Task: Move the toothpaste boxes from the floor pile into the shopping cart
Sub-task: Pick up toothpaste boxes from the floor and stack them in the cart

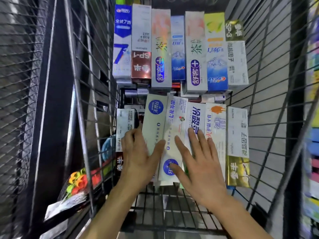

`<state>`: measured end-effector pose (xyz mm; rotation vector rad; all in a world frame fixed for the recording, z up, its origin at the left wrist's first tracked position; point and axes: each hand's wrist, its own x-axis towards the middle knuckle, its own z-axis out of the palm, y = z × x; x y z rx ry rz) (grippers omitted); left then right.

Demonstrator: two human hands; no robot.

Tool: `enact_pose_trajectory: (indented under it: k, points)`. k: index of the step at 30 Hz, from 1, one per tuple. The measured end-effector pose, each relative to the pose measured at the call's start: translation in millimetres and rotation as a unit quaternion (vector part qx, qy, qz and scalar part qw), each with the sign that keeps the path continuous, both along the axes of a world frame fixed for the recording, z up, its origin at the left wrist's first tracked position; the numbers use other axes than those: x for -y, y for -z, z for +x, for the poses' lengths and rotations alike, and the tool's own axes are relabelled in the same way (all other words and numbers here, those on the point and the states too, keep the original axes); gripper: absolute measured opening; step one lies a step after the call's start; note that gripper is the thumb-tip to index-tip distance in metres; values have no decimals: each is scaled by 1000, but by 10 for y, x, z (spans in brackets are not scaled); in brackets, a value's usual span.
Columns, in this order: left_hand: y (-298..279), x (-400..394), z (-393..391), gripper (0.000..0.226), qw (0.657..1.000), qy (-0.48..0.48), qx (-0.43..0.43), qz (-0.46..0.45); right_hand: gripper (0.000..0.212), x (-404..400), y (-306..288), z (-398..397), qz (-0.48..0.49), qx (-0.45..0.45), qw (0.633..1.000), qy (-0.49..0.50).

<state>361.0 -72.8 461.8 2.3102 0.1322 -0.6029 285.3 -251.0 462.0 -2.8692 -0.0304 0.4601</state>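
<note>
Toothpaste boxes (177,54) lie flat in shopping cart (269,100), one row at far end, second row nearer handle. Left hand (138,154) grips left edge of pale box (153,121), thumb on top. Right hand (196,161) rests flat, fingers spread, across neighbouring boxes. Step judged: squaring up near row. Next move likely: release, reach for floor pile, out of view.

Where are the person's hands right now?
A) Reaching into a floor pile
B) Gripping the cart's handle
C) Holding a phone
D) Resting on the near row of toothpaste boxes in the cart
D: the left hand and the right hand lie on the near row of boxes inside the wire cart.
</note>
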Motion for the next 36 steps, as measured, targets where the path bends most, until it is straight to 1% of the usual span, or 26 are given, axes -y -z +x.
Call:
enact_pose_trajectory:
  k: [2,8,11,13,15,18,20,21,24,27,28,29,31,32,36]
  points:
    - [11,44,-22,69,1000,-6,5,-8,68,1,23,-10,-13,-6,1000,-5]
    - [82,74,-52,71,999,21,34,23,68,15,33,-14,-23,-22,999,-10]
    - [92,67,-36,81,993,59,55,81,68,26,14,2,-22,-31,999,-12]
    - [9,78,-7,91,988,88,35,121,69,23,-35,35,-31,-61,998,-9]
    - [-136,86,27,95,977,125,7,171,69,42,-119,66,-27,-95,995,-8]
    - [-460,90,102,92,943,222,-6,248,69,121,-335,115,-28,-116,993,-17]
    - [-711,99,191,88,916,292,4,275,72,199,-610,127,-33,-125,991,-19]
    - [-830,110,251,86,911,308,16,276,77,244,-801,140,-32,-131,991,-11]
    - [-1170,134,412,82,894,359,68,259,98,364,-1376,92,-22,-110,993,33]
    - [-1571,231,461,82,849,447,129,250,125,475,-1941,-36,-46,-108,989,88]
    - [-1717,291,463,83,836,471,143,242,130,519,-2092,-82,-53,-95,987,116]
    - [-1876,361,452,83,826,488,157,233,130,563,-2205,-158,-63,-83,984,147]
    - [-2200,540,414,84,805,521,194,208,115,598,-2457,-340,-88,-64,973,204]
    - [-2339,637,367,86,789,541,222,189,108,597,-2572,-460,-95,-59,966,234]
    - [-2773,1070,110,74,696,611,351,140,97,573,-2946,-1009,-127,-18,930,345]
